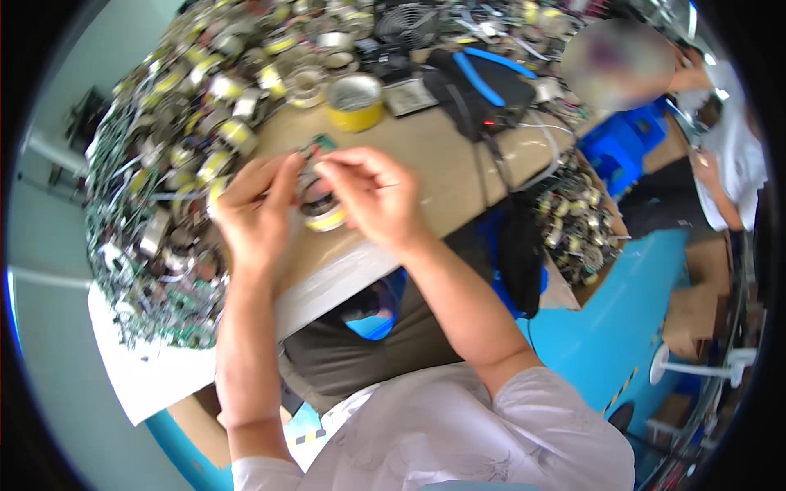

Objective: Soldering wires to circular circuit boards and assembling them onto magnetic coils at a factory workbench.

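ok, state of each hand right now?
Left hand: closed in a pinch; what it holds, too blurred to tell.
Right hand: pinched closed near the green piece; hold unclear.

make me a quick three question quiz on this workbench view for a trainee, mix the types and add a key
1. True or false: the left hand and right hand are close together over the table.
2. Which stands on the table beyond the hands?
A) a red mug
B) a yellow cylinder
C) a green bottle
3. Fill in the blank: the open cardboard box of parts is on the person's ____ side.

Key: 1. True; 2. B; 3. right
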A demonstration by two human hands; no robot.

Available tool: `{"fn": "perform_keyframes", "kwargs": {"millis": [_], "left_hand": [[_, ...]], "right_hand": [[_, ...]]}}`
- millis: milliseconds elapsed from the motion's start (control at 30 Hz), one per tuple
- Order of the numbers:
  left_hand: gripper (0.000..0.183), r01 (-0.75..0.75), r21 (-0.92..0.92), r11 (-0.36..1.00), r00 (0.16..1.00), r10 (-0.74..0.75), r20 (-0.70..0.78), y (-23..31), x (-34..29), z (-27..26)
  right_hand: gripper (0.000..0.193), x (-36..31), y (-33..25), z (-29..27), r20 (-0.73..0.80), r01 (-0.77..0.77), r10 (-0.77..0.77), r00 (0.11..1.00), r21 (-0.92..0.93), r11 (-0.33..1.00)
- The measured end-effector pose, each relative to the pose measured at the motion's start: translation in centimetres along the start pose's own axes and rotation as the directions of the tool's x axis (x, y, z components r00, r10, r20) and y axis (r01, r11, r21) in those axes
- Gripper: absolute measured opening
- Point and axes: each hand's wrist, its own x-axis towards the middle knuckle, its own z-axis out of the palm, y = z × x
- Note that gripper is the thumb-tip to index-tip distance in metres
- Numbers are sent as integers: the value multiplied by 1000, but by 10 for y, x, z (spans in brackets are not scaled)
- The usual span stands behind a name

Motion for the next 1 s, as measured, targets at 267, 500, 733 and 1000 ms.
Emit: {"fn": "perform_keyframes", "kwargs": {"millis": [267,500,733,1000], "left_hand": [[12,44,-80,996,999,-45,-9,-2,-4,-2],[12,73,-69,995,997,-73,6,1,-2,1],[13,49,-67,997,999,-49,8,-1,-3,1],[13,5,-52,999,1000,-4,14,0,-3,2]], "right_hand": [[15,4,9,2,-69,157,-167,983,-137,978],[16,7,9,4,-110,186,-198,974,-106,977],[13,7,14,3,-124,151,-167,978,-132,980],[11,7,15,3,-134,158,-179,975,-154,975]]}}
